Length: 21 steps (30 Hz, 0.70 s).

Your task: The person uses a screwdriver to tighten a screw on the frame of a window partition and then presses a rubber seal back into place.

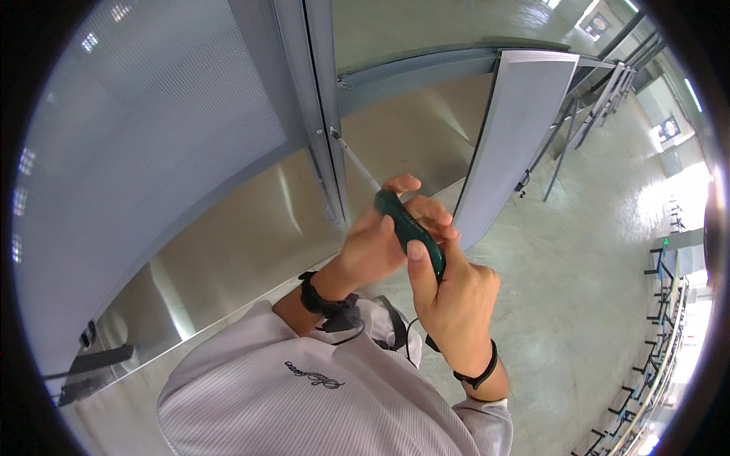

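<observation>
A screwdriver (408, 225) with a dark green handle and a thin metal shaft slants up and to the left across the middle. My left hand (374, 249) is around the front of the handle, its thumb along the side and its fingertips showing beyond. Closer to me, the rear end of the handle sits in the grip of my right hand (461, 308), thumb on top. The shaft's far end meets a small dark fitting on a grey metal upright (328, 161). Whether the tip sits in a screw there is too small to tell.
A large grey-blue mesh panel (175, 91) fills the left, above shiny metal sheeting (236, 205). On the right a pale flat panel (525, 129) stands on edge by a metal frame. Rows of dark-legged racks or benches (650, 365) line the far right floor.
</observation>
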Each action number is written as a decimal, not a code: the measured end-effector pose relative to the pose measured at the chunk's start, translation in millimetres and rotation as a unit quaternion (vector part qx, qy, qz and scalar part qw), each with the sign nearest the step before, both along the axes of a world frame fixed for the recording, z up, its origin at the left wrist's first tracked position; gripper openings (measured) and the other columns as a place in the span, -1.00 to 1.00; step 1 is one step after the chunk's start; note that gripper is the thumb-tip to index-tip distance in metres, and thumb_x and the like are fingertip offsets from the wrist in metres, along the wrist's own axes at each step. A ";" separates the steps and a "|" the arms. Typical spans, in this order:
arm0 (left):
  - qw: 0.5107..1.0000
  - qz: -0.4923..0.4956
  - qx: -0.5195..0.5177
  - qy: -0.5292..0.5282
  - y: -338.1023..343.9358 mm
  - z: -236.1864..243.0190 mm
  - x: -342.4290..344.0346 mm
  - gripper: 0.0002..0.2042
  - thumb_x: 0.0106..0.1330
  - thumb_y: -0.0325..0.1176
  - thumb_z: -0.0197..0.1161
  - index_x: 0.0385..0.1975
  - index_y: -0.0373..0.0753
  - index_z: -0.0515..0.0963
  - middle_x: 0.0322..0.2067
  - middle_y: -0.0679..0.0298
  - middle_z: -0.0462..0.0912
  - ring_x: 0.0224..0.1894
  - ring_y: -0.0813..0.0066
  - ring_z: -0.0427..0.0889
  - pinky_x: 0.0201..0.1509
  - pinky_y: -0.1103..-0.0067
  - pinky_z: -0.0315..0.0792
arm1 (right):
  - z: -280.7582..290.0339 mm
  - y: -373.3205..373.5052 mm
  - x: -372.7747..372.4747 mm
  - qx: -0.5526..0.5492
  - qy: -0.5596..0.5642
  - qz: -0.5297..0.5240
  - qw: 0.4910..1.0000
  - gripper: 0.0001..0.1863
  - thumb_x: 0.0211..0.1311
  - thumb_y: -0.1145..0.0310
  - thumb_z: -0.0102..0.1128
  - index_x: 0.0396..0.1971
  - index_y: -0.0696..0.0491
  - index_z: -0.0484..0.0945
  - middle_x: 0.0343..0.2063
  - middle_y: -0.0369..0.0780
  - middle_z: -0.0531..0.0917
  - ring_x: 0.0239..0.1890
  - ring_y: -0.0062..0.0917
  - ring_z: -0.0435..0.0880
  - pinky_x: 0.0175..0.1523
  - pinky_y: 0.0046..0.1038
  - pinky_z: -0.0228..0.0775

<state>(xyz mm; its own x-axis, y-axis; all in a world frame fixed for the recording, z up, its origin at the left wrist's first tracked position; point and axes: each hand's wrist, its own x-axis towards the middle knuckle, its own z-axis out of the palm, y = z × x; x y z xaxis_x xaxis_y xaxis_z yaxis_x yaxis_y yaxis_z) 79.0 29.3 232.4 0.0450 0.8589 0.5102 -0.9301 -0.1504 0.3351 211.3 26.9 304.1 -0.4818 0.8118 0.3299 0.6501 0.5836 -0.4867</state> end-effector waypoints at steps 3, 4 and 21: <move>0.999 0.022 0.023 0.028 4.5 -10.4 -9.9 -0.62 0.35 -0.22 0.02 0.08 -0.18 0.15 -0.10 0.16 0.50 0.10 0.18 0.45 0.40 0.14 -0.09 | -4.0 0.4 0.5 0.006 0.048 0.021 0.999 -0.62 0.18 0.09 0.16 -0.48 0.16 0.47 -0.89 -0.19 0.36 -0.86 -0.33 0.39 -0.72 -0.47 0.16; 0.996 0.060 0.047 0.056 5.2 -13.8 -11.6 -0.62 0.33 -0.21 0.05 0.05 -0.18 0.17 -0.12 0.17 0.52 0.08 0.18 0.48 0.41 0.16 -0.12 | -4.8 -0.6 -0.6 0.030 0.064 0.026 0.997 -0.63 0.17 0.08 0.17 -0.46 0.15 0.47 -0.89 -0.19 0.37 -0.87 -0.32 0.39 -0.72 -0.47 0.15; 0.998 0.021 -0.006 0.065 -5.3 -21.4 -29.0 -0.64 0.28 -0.34 0.15 0.02 -0.22 0.26 -0.07 0.09 0.51 0.05 0.12 0.50 0.25 0.22 0.30 | 6.7 -8.8 -6.8 -0.397 0.150 -0.029 0.905 -0.73 0.15 0.27 0.18 -0.39 0.21 0.47 -0.71 -0.17 0.46 -0.72 -0.43 0.43 -0.58 -0.39 0.28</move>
<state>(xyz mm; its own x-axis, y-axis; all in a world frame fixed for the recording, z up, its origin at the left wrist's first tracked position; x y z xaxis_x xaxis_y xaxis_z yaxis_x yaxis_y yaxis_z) 50.0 24.1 211.0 0.0737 0.8671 0.4926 -0.8715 -0.1842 0.4546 204.5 18.1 310.7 -0.4170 0.8709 -0.2600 0.4376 -0.0583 -0.8973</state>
